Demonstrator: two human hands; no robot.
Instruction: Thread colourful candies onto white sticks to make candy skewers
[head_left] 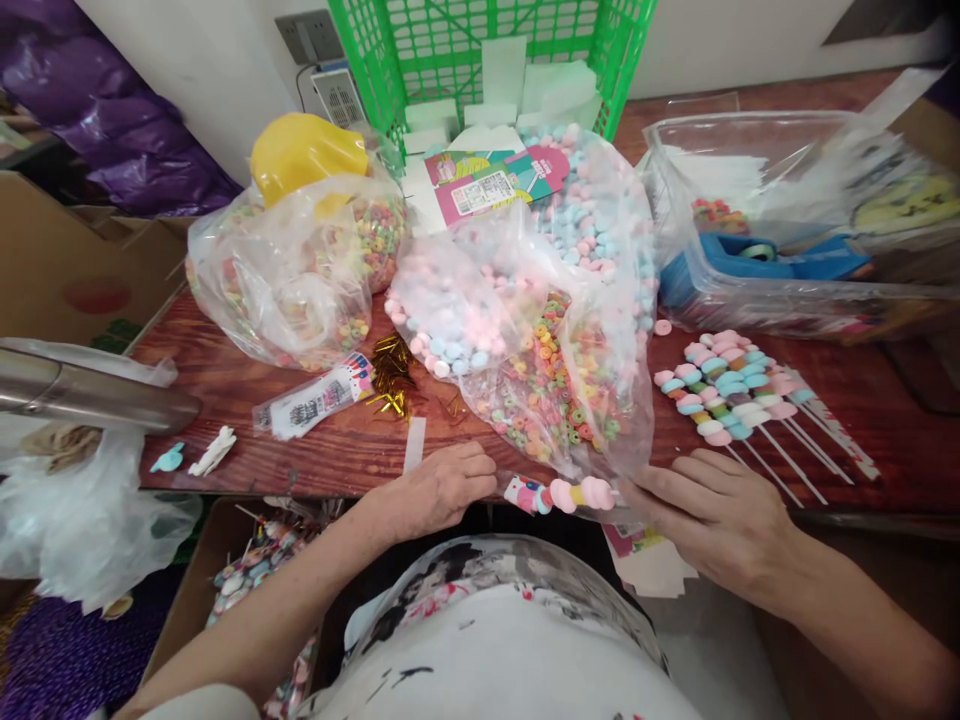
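At the near edge of the table (pixel 315 450), the left hand (pixel 435 490) and right hand (pixel 712 515) meet on one candy skewer (pixel 570 494) lying crosswise between them. The left fingers curl loosely at its left end; whether they pinch it I cannot tell. The right hand lies flat and spread, fingertips touching the right end. Right of the hands, a row of finished skewers (pixel 739 390) lies on the table, so part of the work looks done. Far of the hands, bags of ring candy (pixel 300 270) and pastel sweets (pixel 525 310) are still heavily stocked, so much seems left. A box (pixel 255 570) of pieces sits near left, below the table.
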